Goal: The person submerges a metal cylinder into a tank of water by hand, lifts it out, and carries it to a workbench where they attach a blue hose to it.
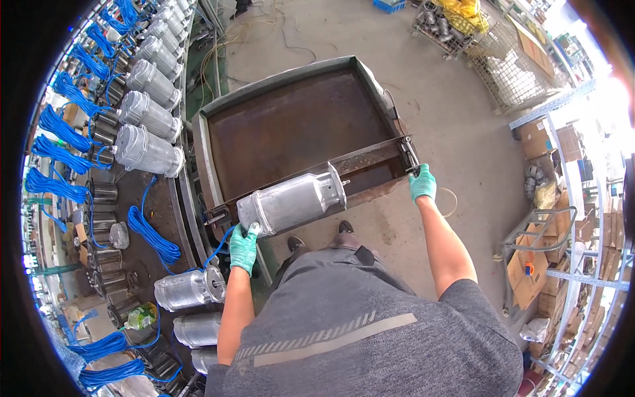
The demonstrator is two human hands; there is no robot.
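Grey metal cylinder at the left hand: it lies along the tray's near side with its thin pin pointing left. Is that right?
Not quite: in the head view, the thin pin points right. The rest stands: the grey metal cylinder is at the left hand and lies along the near side of the tray.

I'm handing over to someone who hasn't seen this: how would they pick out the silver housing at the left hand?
Find the large brown tray in front of the person. Over its near edge lies a silver cylindrical housing, the green-gloved left hand at its left end. Unlike the similar housings lined up at left, it alone lies over the tray.
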